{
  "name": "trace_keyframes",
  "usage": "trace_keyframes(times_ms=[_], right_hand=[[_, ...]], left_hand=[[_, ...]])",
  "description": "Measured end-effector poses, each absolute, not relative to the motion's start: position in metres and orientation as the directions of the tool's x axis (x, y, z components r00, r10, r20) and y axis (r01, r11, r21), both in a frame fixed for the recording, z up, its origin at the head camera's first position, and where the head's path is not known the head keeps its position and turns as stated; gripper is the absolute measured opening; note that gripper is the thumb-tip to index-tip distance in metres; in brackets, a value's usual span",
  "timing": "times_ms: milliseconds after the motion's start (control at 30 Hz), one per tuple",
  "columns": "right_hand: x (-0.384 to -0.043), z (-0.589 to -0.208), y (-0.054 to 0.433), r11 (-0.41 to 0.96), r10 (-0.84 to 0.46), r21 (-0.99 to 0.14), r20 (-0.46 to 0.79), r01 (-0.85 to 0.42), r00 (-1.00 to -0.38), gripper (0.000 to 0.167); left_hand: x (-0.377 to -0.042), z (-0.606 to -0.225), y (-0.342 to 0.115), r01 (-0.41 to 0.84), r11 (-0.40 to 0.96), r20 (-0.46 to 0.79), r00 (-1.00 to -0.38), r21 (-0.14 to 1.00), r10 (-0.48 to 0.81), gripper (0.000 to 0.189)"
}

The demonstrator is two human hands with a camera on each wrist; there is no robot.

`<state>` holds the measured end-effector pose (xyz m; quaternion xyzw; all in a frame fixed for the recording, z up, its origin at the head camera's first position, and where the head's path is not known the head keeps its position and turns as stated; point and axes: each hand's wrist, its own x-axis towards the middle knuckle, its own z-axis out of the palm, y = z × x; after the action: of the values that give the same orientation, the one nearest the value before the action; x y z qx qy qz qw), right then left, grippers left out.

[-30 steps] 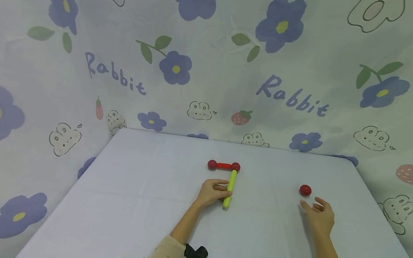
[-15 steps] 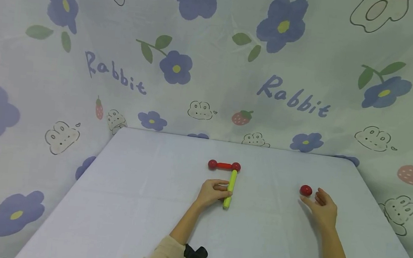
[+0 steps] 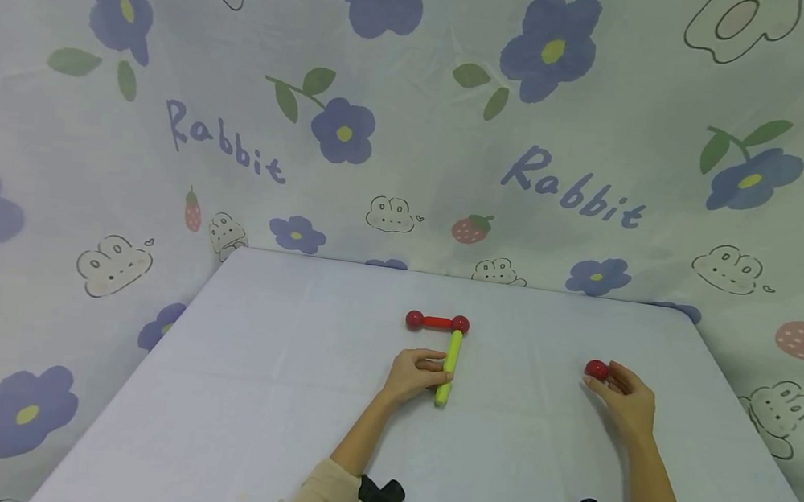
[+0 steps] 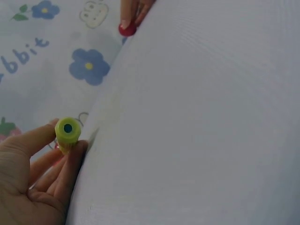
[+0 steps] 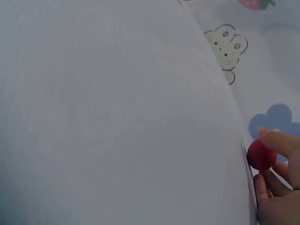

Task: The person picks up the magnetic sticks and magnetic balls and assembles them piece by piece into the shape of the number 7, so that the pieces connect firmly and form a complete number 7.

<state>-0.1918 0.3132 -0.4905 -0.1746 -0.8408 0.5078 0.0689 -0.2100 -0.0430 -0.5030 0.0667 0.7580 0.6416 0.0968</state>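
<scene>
My left hand [image 3: 410, 377] pinches a yellow-green rod [image 3: 453, 349] between thumb and fingers near the table's middle. The rod's near end shows a dark round hole in the left wrist view. Its far end meets a red ball [image 3: 460, 324]. From that ball a short red rod [image 3: 437, 323] runs left to another red ball [image 3: 414, 320]. Over on the right, my right hand [image 3: 630, 409] holds a loose red ball [image 3: 597, 370], thumb on one side and fingers on the other, also seen in the right wrist view as a red ball [image 5: 261, 154] at the lower right.
All of this lies on a white-covered table [image 3: 276, 352]. Behind and beside it hangs a pale curtain [image 3: 425, 164] with blue flowers and rabbits. Each wrist carries a black camera, such as the left wrist camera [image 3: 382, 495].
My right hand has moved forward to the loose red ball and its fingers have closed around it. The left hand and the yellow-green rod have stayed in place.
</scene>
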Motion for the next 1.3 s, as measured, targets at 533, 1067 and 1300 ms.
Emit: trace_keyframes(times_ms=[533,1067,1300], right_hand=[[-0.197,-0.498,0.315,0.479,0.365,-0.865,0.046,0.145,-0.93,0.054],[-0.185,-0.495,0.289,0.465,0.185,-0.878,-0.033,0.117,-0.982,0.064],[-0.178,-0.496,0.263,0.391,0.102,-0.911,-0.1,0.133,-0.99,0.062]], left_hand=[[-0.207,-0.498,-0.042,0.001,0.174,-0.037,-0.975,0.985,0.22,0.04],[-0.209,-0.505,-0.042,0.007,0.143,-0.025,-0.975,0.99,0.221,0.041],[-0.208,-0.503,-0.041,-0.002,0.142,-0.035,-0.974,0.99,0.225,0.042]])
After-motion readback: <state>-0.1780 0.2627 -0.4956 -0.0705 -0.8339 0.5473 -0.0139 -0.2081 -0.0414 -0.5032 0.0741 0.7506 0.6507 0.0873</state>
